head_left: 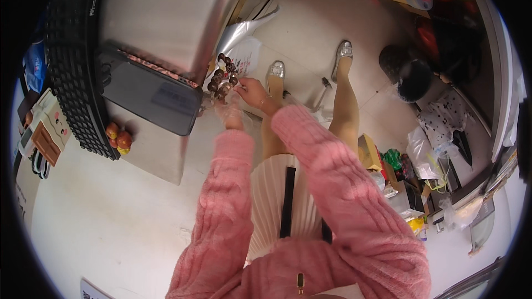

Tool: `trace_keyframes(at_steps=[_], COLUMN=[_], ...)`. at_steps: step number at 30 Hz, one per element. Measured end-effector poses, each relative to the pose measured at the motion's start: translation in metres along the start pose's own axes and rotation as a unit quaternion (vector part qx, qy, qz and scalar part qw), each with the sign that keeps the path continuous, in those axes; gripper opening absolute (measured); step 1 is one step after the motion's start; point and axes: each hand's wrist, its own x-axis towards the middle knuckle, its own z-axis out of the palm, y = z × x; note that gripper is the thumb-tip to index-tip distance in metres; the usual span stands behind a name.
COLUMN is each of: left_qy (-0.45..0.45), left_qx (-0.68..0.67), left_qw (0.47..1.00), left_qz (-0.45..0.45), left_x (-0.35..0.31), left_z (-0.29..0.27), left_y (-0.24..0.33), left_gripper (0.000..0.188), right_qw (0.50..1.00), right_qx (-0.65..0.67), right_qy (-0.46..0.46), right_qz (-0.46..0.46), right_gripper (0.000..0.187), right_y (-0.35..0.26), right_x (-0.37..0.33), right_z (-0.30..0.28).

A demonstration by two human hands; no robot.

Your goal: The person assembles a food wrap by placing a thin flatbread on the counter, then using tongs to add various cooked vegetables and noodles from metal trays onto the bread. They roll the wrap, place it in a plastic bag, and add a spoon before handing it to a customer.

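A bracelet of dark brown beads (213,85) is held up beyond the edge of the metal-topped table. My right hand (254,93) pinches it at its right side with the thumb and fingers. Just below, my left hand (228,112) reaches up to the same beads. Its fingers are partly hidden by the beads and by what looks like thin clear plastic, and they seem closed round the bracelet's lower end. Pink knitted sleeves cover both my forearms.
Left on the table are a phone-like black tablet (155,93), a black keyboard (75,72) and several small reddish fruits (118,137). Silvery shoes (344,50) stand on the floor beyond. Boxes and bags (421,155) crowd the right, near a dark rounded object (407,75).
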Motion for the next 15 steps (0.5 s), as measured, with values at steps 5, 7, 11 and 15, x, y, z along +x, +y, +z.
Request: trace_keyframes(at_steps=[5, 7, 11, 15], left_qy=[0.046, 0.047, 0.087, 0.147], left_qx=[-0.05, -0.091, -0.158, -0.277], left_qw=[0.992, 0.988, 0.984, 0.943], left_qz=[0.102, 0.112, 0.015, -0.112], left_x=[-0.06, -0.072, -0.077, -0.092], left_z=[0.012, 0.014, 0.009, 0.012], left_y=[-0.002, 0.001, 0.012, 0.02], left_gripper=[0.062, 0.054, 0.041, 0.029], right_qw=[0.989, 0.983, 0.967, 0.964], right_qx=[0.103, 0.106, 0.171, 0.133], right_qy=[-0.029, -0.055, -0.095, -0.148], right_qz=[0.102, 0.138, 0.163, 0.176], right_gripper=[0.027, 0.029, 0.038, 0.048], right_y=[-0.025, -0.033, -0.039, -0.042], right_x=[-0.04, -0.041, -0.033, -0.028], right_z=[-0.026, -0.032, -0.036, -0.04])
